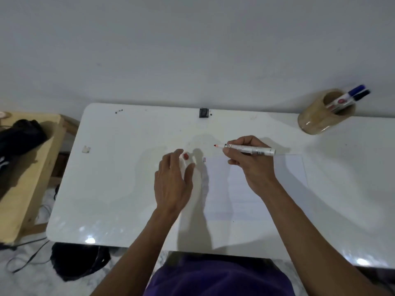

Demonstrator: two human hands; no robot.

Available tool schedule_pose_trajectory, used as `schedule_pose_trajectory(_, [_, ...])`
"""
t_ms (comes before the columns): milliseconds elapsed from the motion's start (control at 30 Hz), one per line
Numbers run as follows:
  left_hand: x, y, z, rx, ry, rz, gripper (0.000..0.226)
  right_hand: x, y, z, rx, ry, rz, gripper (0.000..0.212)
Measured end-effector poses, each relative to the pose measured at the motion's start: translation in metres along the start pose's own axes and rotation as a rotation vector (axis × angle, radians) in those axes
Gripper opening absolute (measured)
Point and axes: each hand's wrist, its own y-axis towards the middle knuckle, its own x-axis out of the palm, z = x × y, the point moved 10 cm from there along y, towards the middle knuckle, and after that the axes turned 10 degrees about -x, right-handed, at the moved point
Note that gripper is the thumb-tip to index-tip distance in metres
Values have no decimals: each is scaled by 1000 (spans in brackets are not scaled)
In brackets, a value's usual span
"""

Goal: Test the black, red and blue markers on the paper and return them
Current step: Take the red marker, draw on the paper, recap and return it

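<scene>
Pinching the red marker point(250, 149), the right hand point(251, 167) hovers; the left hand point(173, 182) spreads beside the cap point(186, 156).

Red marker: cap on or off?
Off: the white-bodied red marker shows a bare tip; its small red cap lies beside the left hand.

Moderate, even indoor light. Glare spots along the glossy worktop's point(106, 189) near edge. Soft shadows of left hand point(171, 180) and right hand point(252, 165) cross its middle. Wide-angle bending beyond the worktop; slight overall softness.
</scene>
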Motion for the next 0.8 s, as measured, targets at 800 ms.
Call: schedule_pose_trajectory(800, [-9, -50, 11, -515, -1199, -564, 21, 19, -106, -56, -179, -121, 219, 16])
